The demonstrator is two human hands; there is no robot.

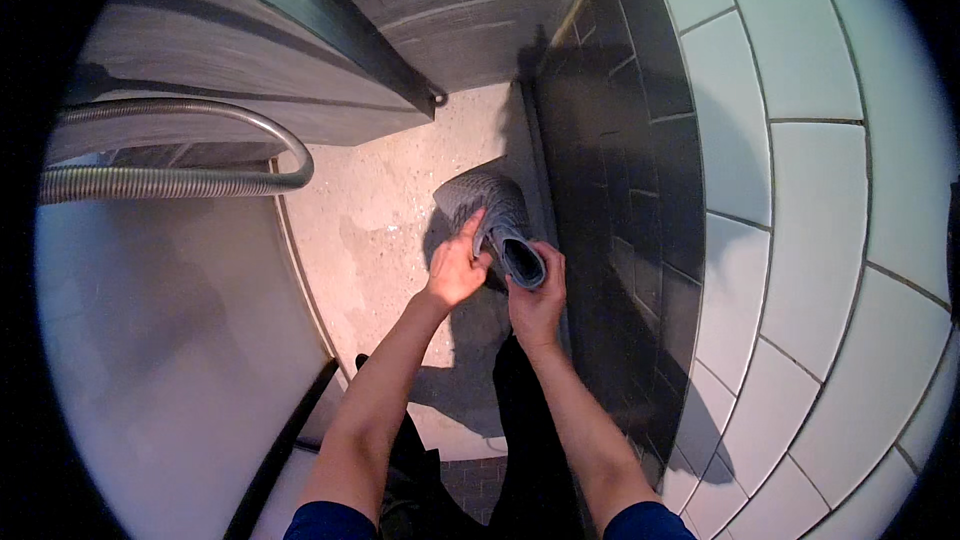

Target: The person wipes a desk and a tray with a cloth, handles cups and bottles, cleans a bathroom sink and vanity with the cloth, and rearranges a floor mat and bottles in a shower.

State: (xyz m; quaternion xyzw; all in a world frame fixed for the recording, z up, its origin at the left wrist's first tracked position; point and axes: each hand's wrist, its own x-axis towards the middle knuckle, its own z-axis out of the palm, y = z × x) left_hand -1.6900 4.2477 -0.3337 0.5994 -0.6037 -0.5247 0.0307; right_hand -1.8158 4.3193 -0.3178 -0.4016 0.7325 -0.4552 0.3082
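Observation:
A grey mat [487, 195] with a textured surface is partly rolled, with its loose part spread over the floor side. The open end of its roll faces up towards me and looks dark inside. My right hand [538, 307] is wrapped around that end, thumb on the near side and fingers on the far side. My left hand [456, 266] is beside the roll, its index finger stretched along the mat and a flap of the mat between that finger and the thumb. Part of the mat below the hands is hidden.
The pale speckled floor [360, 240] looks wet in places. A flexible metal hose [300, 157] loops in from the left, above a smooth panel [172, 300]. Dark tiles [607, 165] and white tiles [817, 225] form the wall on my right. My black-clothed legs [529, 420] stand below.

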